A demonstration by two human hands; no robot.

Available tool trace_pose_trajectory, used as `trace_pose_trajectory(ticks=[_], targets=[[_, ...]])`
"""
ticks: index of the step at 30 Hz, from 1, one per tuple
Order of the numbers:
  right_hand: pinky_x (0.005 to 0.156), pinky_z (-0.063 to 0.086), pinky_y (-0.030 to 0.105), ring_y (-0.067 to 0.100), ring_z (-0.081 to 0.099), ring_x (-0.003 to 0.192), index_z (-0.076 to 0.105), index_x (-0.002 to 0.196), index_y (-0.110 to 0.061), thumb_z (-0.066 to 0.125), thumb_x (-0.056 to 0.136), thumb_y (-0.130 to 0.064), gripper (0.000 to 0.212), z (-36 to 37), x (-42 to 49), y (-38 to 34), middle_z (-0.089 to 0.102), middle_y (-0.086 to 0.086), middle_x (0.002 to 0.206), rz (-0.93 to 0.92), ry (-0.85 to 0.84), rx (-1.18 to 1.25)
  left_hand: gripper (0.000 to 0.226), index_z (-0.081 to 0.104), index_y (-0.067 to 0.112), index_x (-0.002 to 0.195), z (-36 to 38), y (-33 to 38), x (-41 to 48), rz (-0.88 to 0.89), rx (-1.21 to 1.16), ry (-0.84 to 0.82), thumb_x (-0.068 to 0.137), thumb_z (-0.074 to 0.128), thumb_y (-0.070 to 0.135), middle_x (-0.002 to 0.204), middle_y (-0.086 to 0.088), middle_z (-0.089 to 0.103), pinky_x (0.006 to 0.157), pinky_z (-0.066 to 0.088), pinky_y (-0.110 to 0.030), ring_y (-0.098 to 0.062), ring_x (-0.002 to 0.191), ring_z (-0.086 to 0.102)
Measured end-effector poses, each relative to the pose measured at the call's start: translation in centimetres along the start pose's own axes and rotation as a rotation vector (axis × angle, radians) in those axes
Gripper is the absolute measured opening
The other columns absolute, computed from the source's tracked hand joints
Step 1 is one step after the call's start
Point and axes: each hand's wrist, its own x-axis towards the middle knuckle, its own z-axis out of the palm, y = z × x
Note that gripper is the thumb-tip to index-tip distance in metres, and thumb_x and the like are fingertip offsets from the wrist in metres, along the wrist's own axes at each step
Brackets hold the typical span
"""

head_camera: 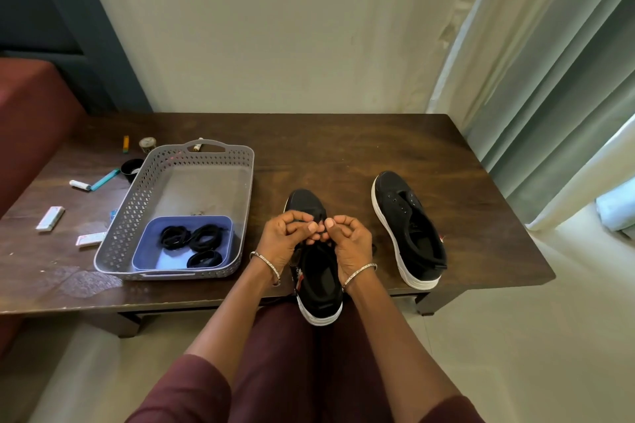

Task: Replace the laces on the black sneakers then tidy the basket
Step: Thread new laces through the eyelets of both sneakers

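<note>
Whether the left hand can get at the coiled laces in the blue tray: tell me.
Probably yes: the left hand is beside the basket, the blue tray is open-topped, the coiled laces lie uncovered. It must first release the lace it pinches.

I see both forearms reaching forward from the bottom of the view, converging toward the middle; the left hand (283, 239) and the right hand (352, 244) sit close together at the same height, their backs turned outward; the fingers of each are curled in toward the palm; the thumbs lie on top and point at one another, nails up, tips nearly touching; between those tips both hands pinch what looks to me like a black lace (322, 234); both wrists are bent slightly downward.
</note>
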Motion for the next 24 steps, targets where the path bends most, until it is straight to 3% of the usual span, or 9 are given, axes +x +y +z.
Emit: trace_pose_trajectory(ticks=[4,7,10,14,19,22,24], targets=[[0.090,0.045,0.065,0.028,0.060,0.066,0.070,0.091,0.001,0.073,0.084,0.000,0.007,-0.1,0.2,0.3,0.068,0.019,0.072,0.025,-0.034,0.034,0.024,0.070,0.002,0.097,0.1,0.3,0.0,-0.034,0.002,-0.056,0.076,0.073,0.013,0.084,-0.013,0.076,0.066,0.056,-0.019,-0.014,0.071,0.071],[0.096,0.040,0.069,0.030,0.059,0.071,0.073,0.094,0.001,0.080,0.075,-0.010,0.023,-0.4,0.1,0.2,0.068,0.021,0.076,0.056,-0.076,0.060,0.034,0.061,0.000,0.107,0.4,0.7,0.3,-0.106,-0.054,-0.014,0.076,0.075,0.007,0.080,-0.016,0.075,0.063,0.056,-0.021,-0.017,0.068,0.071],[0.092,0.048,0.061,0.030,0.059,0.071,0.070,0.097,0.006,0.077,0.076,-0.007,0.026,-0.5,0.0,-0.2,0.066,0.021,0.077,0.099,-0.139,0.103,0.031,0.060,-0.001,0.114,0.4,1.2,0.5,-0.178,-0.077,-0.024,0.085,0.070,-0.002,0.079,-0.015,0.074,0.064,0.057,-0.021,-0.018,0.067,0.071],[0.077,0.059,0.043,0.029,0.065,0.067,0.067,0.097,0.009,0.068,0.082,-0.003,0.019,-0.6,-0.2,-1.2,0.066,0.021,0.075,0.128,-0.214,0.090,0.019,0.068,0.000,0.104,0.4,1.5,0.6,-0.193,-0.018,-0.091,0.086,0.069,-0.001,0.081,-0.015,0.073,0.067,0.056,-0.020,-0.017,0.070,0.069],[0.070,0.058,0.027,0.016,0.064,0.065,0.064,0.097,0.009,0.055,0.099,-0.010,0.021,-0.8,-1.0,-2.6,0.062,0.013,0.074,0.147,-0.281,0.080,0.007,0.069,0.003,0.090,0.6,0.8,0.5,-0.135,0.000,0.054,0.084,0.073,0.001,0.075,-0.012,0.071,0.062,0.053,-0.021,-0.017,0.067,0.065],[0.079,0.057,0.035,0.022,0.066,0.069,0.066,0.095,0.007,0.064,0.094,-0.014,0.021,-0.9,-1.1,-1.9,0.061,0.014,0.074,0.115,-0.272,0.069,0.008,0.067,0.003,0.085,1.0,0.4,0.3,-0.049,0.070,0.103,0.083,0.073,0.000,0.067,-0.007,0.070,0.058,0.051,-0.020,-0.012,0.060,0.065],[0.078,0.053,0.041,0.025,0.061,0.065,0.066,0.085,0.004,0.066,0.094,-0.019,0.024,-0.6,-0.8,-1.0,0.058,0.013,0.068,0.080,-0.165,0.021,0.009,0.067,0.007,0.083,1.1,0.0,0.1,0.021,0.179,0.110,0.083,0.075,0.003,0.068,-0.005,0.069,0.058,0.051,-0.020,-0.011,0.062,0.064]])
